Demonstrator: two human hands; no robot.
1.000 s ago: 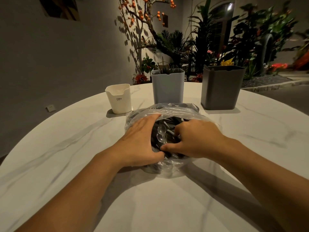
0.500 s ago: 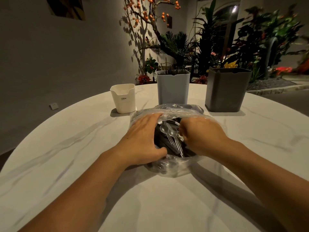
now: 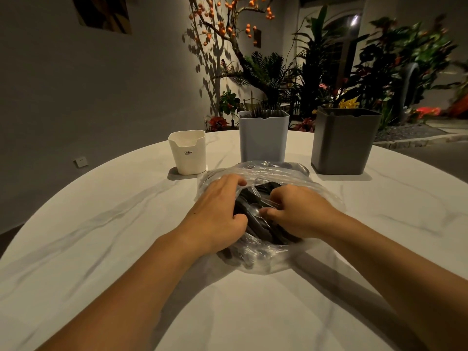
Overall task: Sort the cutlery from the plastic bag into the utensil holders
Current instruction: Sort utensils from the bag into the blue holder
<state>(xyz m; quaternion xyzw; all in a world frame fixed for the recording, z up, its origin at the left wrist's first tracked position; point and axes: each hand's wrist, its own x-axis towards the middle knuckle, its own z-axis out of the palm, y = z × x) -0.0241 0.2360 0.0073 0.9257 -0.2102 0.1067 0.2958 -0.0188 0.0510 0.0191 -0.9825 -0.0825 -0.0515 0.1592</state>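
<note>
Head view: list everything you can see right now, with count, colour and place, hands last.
plastic bag: one, clear, centre of the table, open at the top
cutlery: a pile, dark and clear pieces, inside the bag; count cannot be told
white holder: one, cream white, behind the bag to the left
blue-grey holder: one, pale blue-grey, directly behind the bag, dark pieces showing at its top
dark grey holder: one, dark grey, behind the bag to the right
table: one, round, white marble
plants: several, green with orange and red, beyond the table
left hand: one, grips the bag's left edge
right hand: one, fingers curled in the bag's opening on the cutlery
</note>
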